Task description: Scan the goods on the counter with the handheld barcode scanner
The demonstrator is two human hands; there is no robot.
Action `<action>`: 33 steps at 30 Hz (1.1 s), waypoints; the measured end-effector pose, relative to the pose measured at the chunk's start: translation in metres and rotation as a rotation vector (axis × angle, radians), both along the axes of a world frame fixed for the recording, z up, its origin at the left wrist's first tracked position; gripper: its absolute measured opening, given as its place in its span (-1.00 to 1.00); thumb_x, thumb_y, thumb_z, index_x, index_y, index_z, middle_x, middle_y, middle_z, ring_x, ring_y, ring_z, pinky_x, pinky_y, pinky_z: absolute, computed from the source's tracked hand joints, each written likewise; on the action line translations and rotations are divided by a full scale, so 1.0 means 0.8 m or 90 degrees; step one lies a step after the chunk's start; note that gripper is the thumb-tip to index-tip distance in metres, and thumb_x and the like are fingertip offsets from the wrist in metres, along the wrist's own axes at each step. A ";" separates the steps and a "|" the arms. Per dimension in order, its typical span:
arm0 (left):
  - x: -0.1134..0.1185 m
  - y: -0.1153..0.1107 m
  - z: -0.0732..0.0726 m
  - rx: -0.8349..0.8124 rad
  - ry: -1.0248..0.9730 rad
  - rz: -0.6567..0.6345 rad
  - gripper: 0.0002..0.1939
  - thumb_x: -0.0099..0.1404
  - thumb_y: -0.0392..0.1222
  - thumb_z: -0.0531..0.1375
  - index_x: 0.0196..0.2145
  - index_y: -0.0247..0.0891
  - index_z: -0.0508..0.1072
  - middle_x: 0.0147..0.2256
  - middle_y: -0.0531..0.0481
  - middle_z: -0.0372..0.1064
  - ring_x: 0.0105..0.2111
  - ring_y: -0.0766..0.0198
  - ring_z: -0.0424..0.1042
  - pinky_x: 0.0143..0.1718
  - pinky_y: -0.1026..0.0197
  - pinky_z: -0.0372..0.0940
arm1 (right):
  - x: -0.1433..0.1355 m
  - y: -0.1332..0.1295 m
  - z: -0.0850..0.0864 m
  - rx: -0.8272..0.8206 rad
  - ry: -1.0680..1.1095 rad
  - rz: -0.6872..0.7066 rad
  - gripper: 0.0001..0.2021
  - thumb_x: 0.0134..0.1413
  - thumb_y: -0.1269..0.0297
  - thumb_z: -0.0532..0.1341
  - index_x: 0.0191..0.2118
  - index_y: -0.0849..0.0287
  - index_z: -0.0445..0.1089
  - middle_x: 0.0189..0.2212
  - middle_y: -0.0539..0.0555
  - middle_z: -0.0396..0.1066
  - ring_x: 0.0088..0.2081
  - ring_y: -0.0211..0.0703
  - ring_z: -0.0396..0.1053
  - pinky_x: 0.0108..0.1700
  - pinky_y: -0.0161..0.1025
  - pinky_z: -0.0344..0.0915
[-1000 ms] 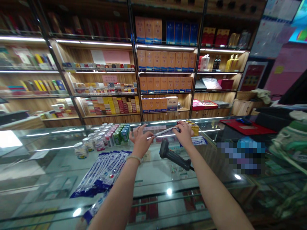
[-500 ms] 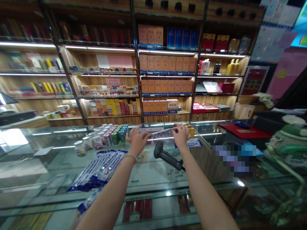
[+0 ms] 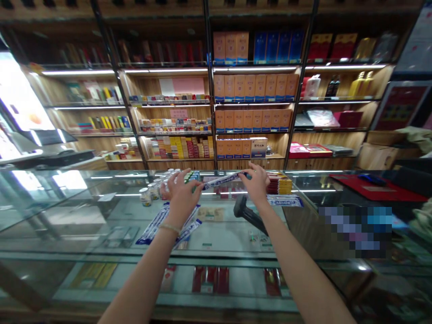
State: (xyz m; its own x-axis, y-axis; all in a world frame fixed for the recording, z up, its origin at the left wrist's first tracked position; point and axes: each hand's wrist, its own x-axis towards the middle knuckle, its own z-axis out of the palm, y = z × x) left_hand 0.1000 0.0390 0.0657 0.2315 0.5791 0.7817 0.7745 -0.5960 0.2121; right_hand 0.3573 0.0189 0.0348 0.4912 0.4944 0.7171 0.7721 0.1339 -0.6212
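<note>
A long, narrow blue-and-white packet [image 3: 222, 181] is stretched between my two hands above the glass counter. My left hand [image 3: 182, 193] pinches its left end between thumb and finger, the other fingers raised. At the right end, my right hand [image 3: 257, 182] grips the packet with its fingertips. Below and just left of my right forearm lies a black handheld scanner [image 3: 249, 211], partly covered by that arm. Similar packets [image 3: 153, 227] lie fanned out under my left wrist, partly hidden. More of the same packets [image 3: 286, 201] lie right of my right hand.
Small white-lidded jars [image 3: 145, 197] and small cartons stand behind my left hand. A stack of red-and-yellow boxes [image 3: 281, 184] sits behind my right hand. The glass counter [image 3: 216, 245] has goods inside. A red mat [image 3: 378, 186] lies at the right, and stocked shelves line the wall.
The view has turned left, so the surroundings shift right. Both hands still hold the packet's ends. My left hand has moved over the fanned packets and jars, covering more of them.
</note>
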 end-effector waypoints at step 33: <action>-0.106 -0.106 -0.091 -0.041 0.139 0.172 -0.83 0.28 -0.20 0.20 -0.45 -0.13 0.55 0.18 -0.01 0.45 0.27 -0.15 0.20 0.30 -0.42 -0.28 | -0.171 0.069 -0.067 -0.417 -0.244 0.188 -0.80 0.15 0.21 0.24 -0.14 0.02 0.58 0.28 0.10 0.30 0.34 0.14 0.02 0.29 0.21 -0.10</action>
State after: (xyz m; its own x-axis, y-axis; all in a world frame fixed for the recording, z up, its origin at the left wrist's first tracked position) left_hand 0.0155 -0.0454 -0.0073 0.2214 0.6891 0.6901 0.9336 -0.3543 0.0543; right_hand 0.2205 0.0740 -0.0191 0.0543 0.9427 0.3293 0.9366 0.0663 -0.3441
